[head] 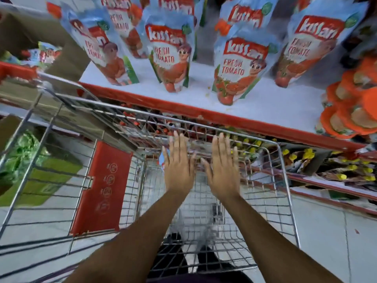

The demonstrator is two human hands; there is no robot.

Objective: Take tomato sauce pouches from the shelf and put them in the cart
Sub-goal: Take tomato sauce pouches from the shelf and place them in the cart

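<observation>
Red-edged shelf [204,116] carries Kissan "Fresh Tomato" pouches [238,70]; left hand [178,166] and right hand [222,168] spread empty above wire cart [285,180].

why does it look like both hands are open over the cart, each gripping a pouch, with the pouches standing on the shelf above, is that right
Not quite. In the head view the left hand and right hand are open over the cart but hold nothing. The pouches do stand on the shelf.

Beyond our two open grips, the cart's [285,180] mesh floor smears into blur — we cannot tell whether any pouch lies there. The rear pouches [120,15] are cut off by the top edge. Right of our right grip [221,170], orange packs [350,111] blur, contents unreadable.
</observation>
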